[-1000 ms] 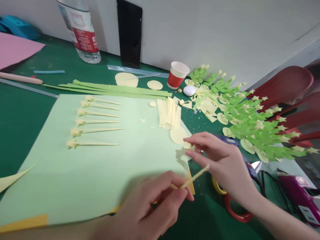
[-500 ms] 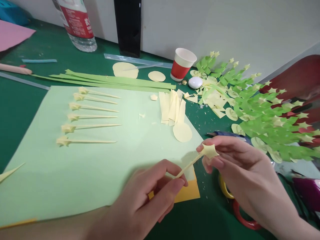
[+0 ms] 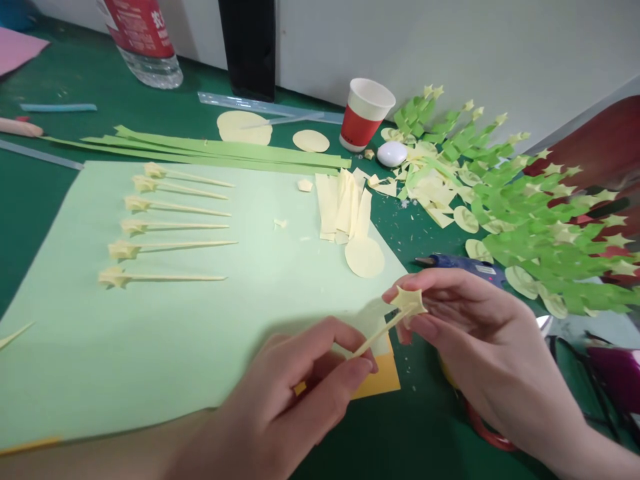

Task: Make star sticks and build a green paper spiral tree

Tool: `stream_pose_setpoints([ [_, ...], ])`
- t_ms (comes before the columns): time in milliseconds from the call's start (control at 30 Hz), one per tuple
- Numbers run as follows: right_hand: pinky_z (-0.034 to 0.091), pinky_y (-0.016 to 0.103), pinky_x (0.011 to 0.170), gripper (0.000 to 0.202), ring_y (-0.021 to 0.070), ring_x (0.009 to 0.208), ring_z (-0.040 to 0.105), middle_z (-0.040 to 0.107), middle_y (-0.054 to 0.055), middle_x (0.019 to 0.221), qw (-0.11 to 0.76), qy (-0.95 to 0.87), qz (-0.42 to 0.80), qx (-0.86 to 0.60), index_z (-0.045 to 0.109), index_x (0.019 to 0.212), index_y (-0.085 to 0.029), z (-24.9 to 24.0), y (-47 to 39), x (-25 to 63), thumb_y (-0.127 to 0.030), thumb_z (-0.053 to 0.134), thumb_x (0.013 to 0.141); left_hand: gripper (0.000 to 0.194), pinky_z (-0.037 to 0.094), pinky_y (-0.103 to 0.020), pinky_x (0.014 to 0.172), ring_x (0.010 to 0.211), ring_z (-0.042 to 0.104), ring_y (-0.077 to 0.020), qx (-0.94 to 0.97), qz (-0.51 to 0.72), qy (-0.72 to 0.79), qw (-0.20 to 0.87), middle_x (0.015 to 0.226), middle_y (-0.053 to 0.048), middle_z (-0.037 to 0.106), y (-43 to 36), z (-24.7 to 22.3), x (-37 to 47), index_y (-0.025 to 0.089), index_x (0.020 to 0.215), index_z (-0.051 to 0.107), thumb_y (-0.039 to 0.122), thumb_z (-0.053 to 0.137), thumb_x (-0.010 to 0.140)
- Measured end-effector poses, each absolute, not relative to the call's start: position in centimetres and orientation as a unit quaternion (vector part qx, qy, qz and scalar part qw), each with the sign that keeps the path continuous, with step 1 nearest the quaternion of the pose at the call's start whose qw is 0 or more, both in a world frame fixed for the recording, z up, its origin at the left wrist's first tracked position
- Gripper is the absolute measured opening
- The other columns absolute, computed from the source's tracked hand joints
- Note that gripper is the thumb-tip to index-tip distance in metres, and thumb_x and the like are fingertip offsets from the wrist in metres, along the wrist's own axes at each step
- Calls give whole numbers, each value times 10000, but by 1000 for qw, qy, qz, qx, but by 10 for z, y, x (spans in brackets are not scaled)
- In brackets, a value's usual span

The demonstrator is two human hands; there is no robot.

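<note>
Between the thumb and fingers of my left hand [image 3: 310, 380] is pinched a thin pale-yellow paper stick [image 3: 376, 335], slanting up to the right. At its upper end sits a pale-yellow paper star [image 3: 409, 303], which my right hand [image 3: 480, 340] grips between thumb and fingertips. Star and stick touch; the exact joint is partly behind the fingers. Both hands are over the right front corner of a light green paper sheet [image 3: 200, 360]. Several finished star-topped paper sticks [image 3: 175, 277] lie in a row on the sheet's left half.
Yellow paper strips [image 3: 344, 207] and a paper circle [image 3: 365, 258] lie at the sheet's right. Behind are green strips [image 3: 220, 152], a paper cup [image 3: 364, 120] and a water bottle [image 3: 145, 47]. Green paper plants [image 3: 540, 220] stand right, near a blue glue gun [image 3: 465, 265] and scissors [image 3: 487, 430].
The star has turned in my right fingers and shifted slightly left, so its face with the stick against it shows more. My left hand keeps its pinch. The view has shifted slightly.
</note>
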State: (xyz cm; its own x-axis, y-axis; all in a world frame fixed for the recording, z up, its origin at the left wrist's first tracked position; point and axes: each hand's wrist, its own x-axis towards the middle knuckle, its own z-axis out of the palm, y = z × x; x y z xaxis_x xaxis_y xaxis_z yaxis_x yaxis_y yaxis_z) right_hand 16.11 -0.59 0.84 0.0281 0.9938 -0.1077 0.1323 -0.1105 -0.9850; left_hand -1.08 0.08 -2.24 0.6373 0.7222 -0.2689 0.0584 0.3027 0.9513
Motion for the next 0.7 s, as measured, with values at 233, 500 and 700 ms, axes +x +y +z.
stream_pose_setpoints([
  [233, 518, 79, 545, 233, 64, 588, 628, 672, -58, 682, 428, -503, 488, -571, 666, 798, -312, 6, -6, 162, -111, 672, 680, 218, 250, -154, 362, 397, 328, -69, 548, 219, 365, 720, 464, 80, 362, 0, -21, -10, 213, 731, 484, 378, 411, 854],
  [500, 513, 75, 524, 248, 50, 564, 610, 657, -63, 675, 442, -511, 478, -562, 666, 810, -289, 6, -7, 161, -81, 665, 675, 216, 245, -155, 365, 401, 308, -71, 526, 206, 358, 743, 472, 81, 345, 0, -21, -10, 210, 736, 478, 377, 404, 851],
  [700, 528, 116, 502, 215, 73, 563, 608, 658, -46, 686, 442, -520, 455, -571, 660, 794, -273, 8, -7, 159, -99, 672, 669, 218, 243, -158, 367, 395, 310, -70, 529, 204, 377, 732, 463, 80, 353, 0, -19, -10, 205, 722, 480, 363, 409, 854],
])
